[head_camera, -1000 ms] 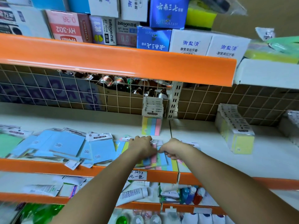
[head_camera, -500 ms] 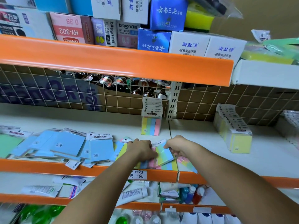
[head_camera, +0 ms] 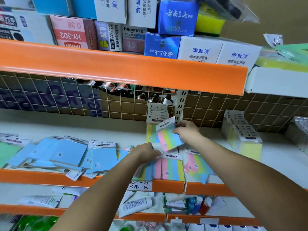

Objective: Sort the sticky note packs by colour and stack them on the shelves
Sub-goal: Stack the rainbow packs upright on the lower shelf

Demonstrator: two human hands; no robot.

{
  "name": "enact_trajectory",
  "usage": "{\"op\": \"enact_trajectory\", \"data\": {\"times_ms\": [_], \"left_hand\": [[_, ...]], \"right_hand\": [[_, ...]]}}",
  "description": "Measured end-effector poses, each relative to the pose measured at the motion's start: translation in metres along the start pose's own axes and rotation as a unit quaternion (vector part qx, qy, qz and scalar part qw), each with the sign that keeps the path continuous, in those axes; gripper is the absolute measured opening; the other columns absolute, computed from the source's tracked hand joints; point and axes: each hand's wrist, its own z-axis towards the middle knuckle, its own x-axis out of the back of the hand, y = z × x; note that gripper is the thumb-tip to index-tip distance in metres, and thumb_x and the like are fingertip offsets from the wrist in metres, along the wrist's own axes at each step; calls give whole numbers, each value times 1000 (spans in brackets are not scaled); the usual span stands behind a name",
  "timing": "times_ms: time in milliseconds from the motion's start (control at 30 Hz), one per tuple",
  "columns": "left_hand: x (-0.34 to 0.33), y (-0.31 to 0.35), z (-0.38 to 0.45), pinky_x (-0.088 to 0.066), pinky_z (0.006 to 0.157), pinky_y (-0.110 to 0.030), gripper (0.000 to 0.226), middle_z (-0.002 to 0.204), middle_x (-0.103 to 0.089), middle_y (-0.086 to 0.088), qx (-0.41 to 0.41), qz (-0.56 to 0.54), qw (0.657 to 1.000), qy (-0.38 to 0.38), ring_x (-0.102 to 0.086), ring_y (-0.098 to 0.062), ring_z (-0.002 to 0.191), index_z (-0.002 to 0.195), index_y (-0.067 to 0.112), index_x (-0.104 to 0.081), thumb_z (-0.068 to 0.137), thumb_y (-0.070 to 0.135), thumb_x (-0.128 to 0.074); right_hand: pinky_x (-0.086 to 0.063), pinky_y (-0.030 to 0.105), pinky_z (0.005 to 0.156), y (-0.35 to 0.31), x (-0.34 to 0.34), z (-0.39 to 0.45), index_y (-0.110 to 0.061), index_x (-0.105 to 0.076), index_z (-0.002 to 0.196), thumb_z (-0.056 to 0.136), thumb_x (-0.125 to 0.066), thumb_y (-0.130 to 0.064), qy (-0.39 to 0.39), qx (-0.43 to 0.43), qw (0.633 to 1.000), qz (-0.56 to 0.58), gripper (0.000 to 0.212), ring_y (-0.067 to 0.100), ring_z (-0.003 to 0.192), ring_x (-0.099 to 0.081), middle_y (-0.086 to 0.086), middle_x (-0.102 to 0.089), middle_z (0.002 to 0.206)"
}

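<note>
An upright stack of packs (head_camera: 157,120) stands at the back of the shelf (head_camera: 100,130). Left of it lies a loose spread of packs (head_camera: 66,154); right of it, another row of packs (head_camera: 241,130); before it, overlapping packs (head_camera: 171,169) at the shelf's front edge.
</note>
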Motion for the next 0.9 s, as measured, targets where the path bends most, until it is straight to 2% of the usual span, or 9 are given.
{"op": "enact_trajectory", "data": {"times_ms": [100, 200, 267, 367, 433, 500, 567, 833, 900], "left_hand": [[2, -1, 4, -44, 86, -34, 46, 113, -64, -6, 3, -78, 997, -16, -60, -23, 97, 123, 17, -44, 87, 45, -51], [7, 2, 10, -52, 74, -38, 51, 104, -66, -12, 8, -161, 987, -10, -61, -28, 86, 124, 12, -44, 81, 37, -52], [10, 3, 16, -54, 72, -39, 33, 96, -65, -11, 3, -171, 985, 13, -61, -28, 82, 114, 10, -51, 85, 26, -51], [16, 2, 22, -49, 54, -28, 6, 72, -58, -5, 22, -151, 988, 37, -59, -26, 68, 88, 12, -53, 90, 16, -49], [18, 4, 25, -54, 60, -32, 9, 73, -61, -7, 35, -135, 989, 40, -65, -29, 71, 81, 13, -52, 89, 17, -49], [17, 6, 33, -53, 81, -36, 11, 94, -67, -9, 39, -80, 994, 62, -66, -30, 91, 94, 16, -55, 86, 24, -51], [16, 8, 39, -43, 88, -34, 22, 110, -66, -6, 40, -8, 994, 102, -61, -29, 104, 105, 21, -56, 85, 28, -51], [6, 8, 59, -45, 78, -29, 28, 113, -66, -4, 51, 43, 989, 129, -63, -25, 105, 111, 18, -60, 83, 20, -56], [6, 8, 60, -46, 78, -30, 28, 115, -65, -5, 55, 46, 988, 140, -62, -26, 107, 114, 17, -60, 87, 20, -53]], "right_hand": [[-52, 31, 77, 0, -12, 3, -20, -62, 93, 84, -70, -15, -4, 24, 999, 28, 13, 21, 89, -64, 2, -68, 96], [-45, 22, 63, 2, -24, 3, -14, -62, 98, 87, -67, -12, -19, 39, 998, 47, 13, 12, 74, -58, -1, -63, 89], [-40, 18, 57, 3, -31, 6, -8, -61, 105, 88, -65, -8, -24, 36, 997, 68, 17, 12, 71, -55, 0, -62, 89], [-41, 18, 60, 6, -39, 13, -5, -62, 108, 89, -64, -6, -10, 33, 998, 59, 20, 17, 82, -56, 3, -62, 94], [-41, 15, 58, 8, -43, 19, -4, -63, 107, 88, -64, -5, 12, 36, 998, 43, 18, 17, 82, -56, 5, -63, 94], [-40, 15, 57, 10, -47, 24, -3, -63, 104, 88, -63, -3, 28, 43, 998, 28, 16, 16, 80, -55, 5, -63, 93], [-42, 18, 60, 12, -51, 28, -7, -64, 101, 88, -62, -5, 41, 44, 998, 14, 14, 16, 80, -57, 2, -63, 90], [-41, 19, 54, 22, -63, 40, -16, -57, 92, 83, -63, -2, 45, 44, 998, -26, 17, 20, 79, -59, 5, -65, 90], [-47, 23, 61, 26, -66, 41, -19, -54, 90, 82, -64, -2, 39, 45, 998, -25, 21, 24, 82, -63, 8, -68, 90]]}}
